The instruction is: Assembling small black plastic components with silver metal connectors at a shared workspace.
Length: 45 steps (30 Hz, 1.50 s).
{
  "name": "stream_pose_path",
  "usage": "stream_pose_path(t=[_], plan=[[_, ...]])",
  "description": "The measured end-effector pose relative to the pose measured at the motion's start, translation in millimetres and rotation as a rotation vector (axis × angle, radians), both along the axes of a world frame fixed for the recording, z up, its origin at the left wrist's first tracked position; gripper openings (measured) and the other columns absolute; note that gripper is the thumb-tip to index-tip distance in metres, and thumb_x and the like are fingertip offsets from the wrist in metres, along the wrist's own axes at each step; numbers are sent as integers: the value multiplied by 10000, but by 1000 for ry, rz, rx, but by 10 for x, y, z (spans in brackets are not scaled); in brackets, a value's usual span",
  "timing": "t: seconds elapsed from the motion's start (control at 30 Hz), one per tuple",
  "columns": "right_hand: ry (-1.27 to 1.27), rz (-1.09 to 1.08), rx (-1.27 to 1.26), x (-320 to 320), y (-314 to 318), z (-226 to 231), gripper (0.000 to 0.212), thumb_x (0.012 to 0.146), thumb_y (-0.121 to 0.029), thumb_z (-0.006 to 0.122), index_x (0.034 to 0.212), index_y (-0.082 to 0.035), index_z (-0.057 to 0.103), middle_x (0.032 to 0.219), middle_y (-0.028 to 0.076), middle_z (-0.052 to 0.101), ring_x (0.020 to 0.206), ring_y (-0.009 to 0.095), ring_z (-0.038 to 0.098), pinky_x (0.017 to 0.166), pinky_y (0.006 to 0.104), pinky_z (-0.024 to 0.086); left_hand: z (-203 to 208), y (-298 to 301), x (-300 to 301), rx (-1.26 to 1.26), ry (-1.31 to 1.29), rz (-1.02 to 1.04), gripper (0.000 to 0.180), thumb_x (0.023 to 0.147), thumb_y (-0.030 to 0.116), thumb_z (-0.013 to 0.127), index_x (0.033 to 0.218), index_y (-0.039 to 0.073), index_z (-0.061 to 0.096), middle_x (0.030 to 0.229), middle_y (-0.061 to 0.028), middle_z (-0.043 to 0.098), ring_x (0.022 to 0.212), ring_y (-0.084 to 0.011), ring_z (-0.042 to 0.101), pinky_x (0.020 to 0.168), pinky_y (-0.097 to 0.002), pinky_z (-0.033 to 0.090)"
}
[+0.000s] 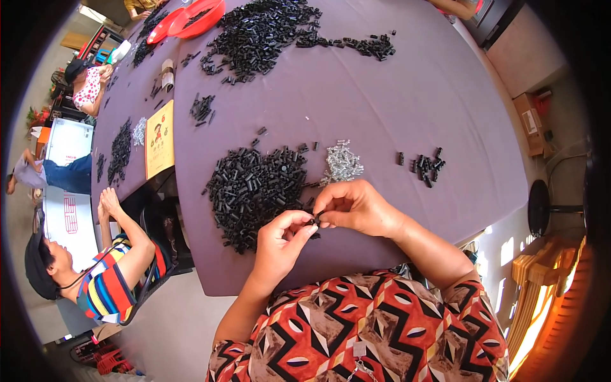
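My left hand (284,240) is closed, with thumb and fingers pinching a small black plastic part (312,222) above the table's near edge. From the other side the fingertips of my right hand (356,207) pinch at the same part, so the two hands nearly meet. Left of them spreads a big heap of black cylindrical parts (251,184). Just beyond my right hand lies a small pile of shiny metal pieces (342,162). Farther right, a little group of black parts (428,167) sits apart. My fingers hide most of the held part.
A purple-grey cloth covers the table (356,102). At the far side are another large black heap (261,38) and red basins (200,18). A yellow booklet (160,138) lies left. A person in a striped shirt (118,280) sits at the left; other people are around the table.
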State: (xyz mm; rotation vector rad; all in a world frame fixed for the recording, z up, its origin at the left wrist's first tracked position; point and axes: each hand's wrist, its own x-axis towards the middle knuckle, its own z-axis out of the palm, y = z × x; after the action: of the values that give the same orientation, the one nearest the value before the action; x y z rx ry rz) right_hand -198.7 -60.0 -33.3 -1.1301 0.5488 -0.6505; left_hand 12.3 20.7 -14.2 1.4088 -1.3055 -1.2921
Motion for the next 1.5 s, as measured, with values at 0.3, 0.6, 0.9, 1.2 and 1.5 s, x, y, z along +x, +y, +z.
stream_pose_path(t=[0.3, 0.6, 0.9, 1.2, 1.5], plan=[[71, -10, -228, -7, -2, -10, 140, 889, 55, 740, 1008, -13, 709, 992, 26, 681, 920, 113, 651, 762, 277, 547, -4, -12, -22, -3, -21, 3, 168, 916, 44, 763, 1069, -1, 711, 899, 10, 706, 771, -30, 601, 650, -197, 461], [100, -63, -517, 1, -1, 48, 126, 848, 45, 743, 951, -7, 691, 898, 86, 669, 837, 215, 671, 719, 331, 531, 56, -81, 29, 150, 106, -46, 133, 936, 47, 739, 1058, 0, 712, 865, -5, 707, 728, -30, 586, 641, -196, 470], [153, -59, -693, -4, 43, 144, 109, 851, 48, 717, 935, -10, 681, 869, 117, 639, 792, 289, 654, 687, 380, 519, 32, -86, 34, 186, 48, -70, 157, 954, 73, 707, 1075, -26, 711, 890, -73, 740, 661, -59, 583, 598, -210, 471], [111, -71, -512, 11, 31, 102, 132, 861, 38, 717, 984, -7, 702, 919, 100, 672, 819, 238, 675, 712, 333, 538, 58, -86, 22, 268, 226, -37, 104, 942, 62, 730, 1023, 2, 704, 854, -33, 719, 691, -44, 596, 599, -202, 468], [111, -54, -199, 2, 71, 14, 56, 912, 21, 713, 962, 1, 697, 896, 44, 681, 788, 121, 662, 690, 272, 549, 160, -49, -148, -225, -315, -40, 99, 904, 20, 745, 977, -8, 685, 854, -49, 707, 707, -98, 643, 654, -241, 517]])
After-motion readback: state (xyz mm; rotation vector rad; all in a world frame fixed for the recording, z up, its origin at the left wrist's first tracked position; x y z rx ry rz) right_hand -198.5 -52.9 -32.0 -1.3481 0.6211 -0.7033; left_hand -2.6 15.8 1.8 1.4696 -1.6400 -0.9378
